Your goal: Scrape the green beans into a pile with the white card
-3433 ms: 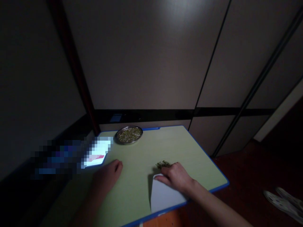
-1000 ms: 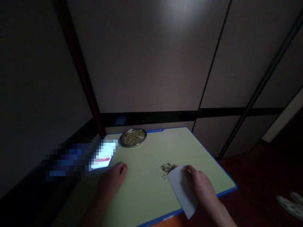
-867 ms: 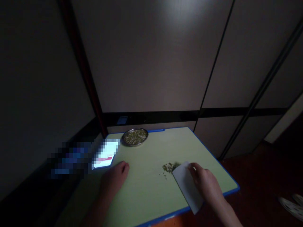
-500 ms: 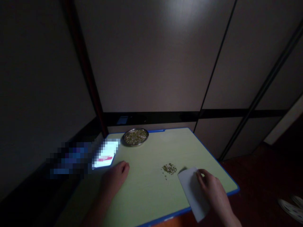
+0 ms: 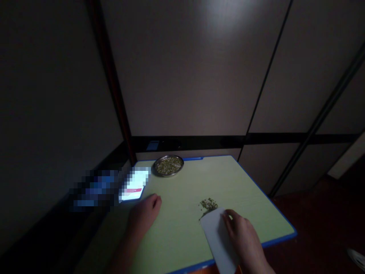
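Observation:
My right hand (image 5: 241, 232) pinches the right edge of a stiff white card or folded paper (image 5: 216, 234). The card's far edge lies against the near side of a small heap of green beans or seeds (image 5: 209, 204), covering a part of it. Its near end reaches past the table's front edge. My left hand (image 5: 146, 211) rests on the left of the table, fingers curled into a loose fist with nothing visible in them. A round metal dish (image 5: 168, 175) stands at the back left, its bottom covered with more green and pale seeds.
The pale green table (image 5: 182, 228) has a blue rim. A lit screen (image 5: 133, 186), partly blurred out, stands at its left edge. Behind rises a panelled cupboard front (image 5: 185, 76) with a dark horizontal strip. A pale shoe (image 5: 356, 258) shows on the floor at right.
My right hand has moved the card leftward to the near side of the seed heap, now covering part of it. My left hand stays curled in place. The whole view has shifted slightly.

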`<state>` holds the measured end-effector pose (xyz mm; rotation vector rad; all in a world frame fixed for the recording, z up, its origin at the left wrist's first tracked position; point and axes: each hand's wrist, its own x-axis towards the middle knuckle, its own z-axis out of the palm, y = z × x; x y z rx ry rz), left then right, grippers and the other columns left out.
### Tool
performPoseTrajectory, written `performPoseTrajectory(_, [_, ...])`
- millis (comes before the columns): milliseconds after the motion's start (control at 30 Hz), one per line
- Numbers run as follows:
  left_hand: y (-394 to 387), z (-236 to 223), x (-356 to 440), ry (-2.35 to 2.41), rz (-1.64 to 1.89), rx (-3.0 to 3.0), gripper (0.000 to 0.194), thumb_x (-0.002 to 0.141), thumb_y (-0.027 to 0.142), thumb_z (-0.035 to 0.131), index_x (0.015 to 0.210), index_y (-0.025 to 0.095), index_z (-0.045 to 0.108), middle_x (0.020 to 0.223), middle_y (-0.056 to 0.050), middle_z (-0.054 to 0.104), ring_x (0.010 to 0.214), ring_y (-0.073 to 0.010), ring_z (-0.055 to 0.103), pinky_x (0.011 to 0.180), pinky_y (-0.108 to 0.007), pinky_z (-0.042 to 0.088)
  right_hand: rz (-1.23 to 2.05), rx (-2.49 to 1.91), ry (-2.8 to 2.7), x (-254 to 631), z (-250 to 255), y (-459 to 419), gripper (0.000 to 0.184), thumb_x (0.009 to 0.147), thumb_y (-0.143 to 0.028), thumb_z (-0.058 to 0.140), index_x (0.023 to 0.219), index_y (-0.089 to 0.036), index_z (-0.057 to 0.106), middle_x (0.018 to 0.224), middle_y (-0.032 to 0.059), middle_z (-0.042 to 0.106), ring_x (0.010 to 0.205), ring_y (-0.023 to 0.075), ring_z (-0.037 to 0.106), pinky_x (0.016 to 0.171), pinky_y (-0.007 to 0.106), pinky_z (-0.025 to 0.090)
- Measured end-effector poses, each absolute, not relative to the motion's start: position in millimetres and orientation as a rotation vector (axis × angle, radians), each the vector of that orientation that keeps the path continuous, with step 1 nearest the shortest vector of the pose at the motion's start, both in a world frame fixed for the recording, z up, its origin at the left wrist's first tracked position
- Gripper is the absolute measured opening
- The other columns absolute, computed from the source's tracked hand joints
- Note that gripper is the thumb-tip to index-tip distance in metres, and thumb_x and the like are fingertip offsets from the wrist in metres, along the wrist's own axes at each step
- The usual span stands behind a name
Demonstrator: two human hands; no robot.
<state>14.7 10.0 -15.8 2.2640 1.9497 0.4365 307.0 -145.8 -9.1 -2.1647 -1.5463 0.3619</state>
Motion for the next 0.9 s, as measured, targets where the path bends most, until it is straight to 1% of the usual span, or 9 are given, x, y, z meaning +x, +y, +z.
performPoseTrajectory(200, [7, -12, 17, 1.932, 0.459, 2.246, 0.031, 0.092, 0.036, 0.035, 0.076, 0.023, 0.058, 0.069, 0.001, 0.062, 0.060, -0.0122, 0.050, 0.056, -0.025, 0.021, 0.400, -2.104, -1.551, 306, -9, -144, 0.038, 0.095, -0.041, 0.036, 0.111, -0.022, 0.066, 0.092, 0.0109, 0.075, 0.088, 0.0249, 0.071, 0.072, 0.028, 0.048])
performPoseTrajectory(433, [7, -14, 16, 1.932, 0.473, 2.252, 0.031, 0.092, 0.036, 0.036, 0.074, 0.023, 0.057, 0.067, 0.001, 0.060, 0.058, -0.0118, 0.048, 0.056, -0.025, 0.020, 0.307, -2.075, -1.619, 304, -4, -139, 0.038, 0.096, -0.043, 0.037, 0.113, -0.024, 0.065, 0.085, 0.0093, 0.075, 0.084, 0.0242, 0.071, 0.069, 0.026, 0.047])
performPoseTrajectory(633, [10, -19, 14, 1.913, 0.497, 2.259, 0.032, 0.092, 0.037, 0.035, 0.073, 0.022, 0.056, 0.067, 0.001, 0.060, 0.059, -0.0120, 0.049, 0.055, -0.025, 0.020, 0.211, -2.109, -1.729, 299, 2, -132, 0.038, 0.096, -0.042, 0.038, 0.118, -0.025, 0.064, 0.089, 0.0100, 0.075, 0.086, 0.0253, 0.071, 0.067, 0.027, 0.045])
performPoseTrajectory(767, [10, -20, 14, 1.935, 0.472, 2.238, 0.032, 0.092, 0.037, 0.035, 0.074, 0.023, 0.057, 0.067, 0.001, 0.060, 0.059, -0.0120, 0.050, 0.055, -0.026, 0.020, 0.180, -2.123, -1.766, 301, 3, -131, 0.038, 0.096, -0.042, 0.037, 0.118, -0.026, 0.063, 0.091, 0.0100, 0.075, 0.083, 0.0261, 0.071, 0.064, 0.028, 0.045])
performPoseTrajectory(900, [10, -22, 13, 1.926, 0.506, 2.254, 0.033, 0.092, 0.037, 0.034, 0.073, 0.023, 0.056, 0.068, 0.001, 0.061, 0.059, -0.0117, 0.050, 0.055, -0.026, 0.020, 0.176, -2.090, -1.821, 305, 9, -130, 0.037, 0.096, -0.043, 0.038, 0.117, -0.027, 0.063, 0.088, 0.0090, 0.075, 0.083, 0.0250, 0.071, 0.064, 0.027, 0.044])
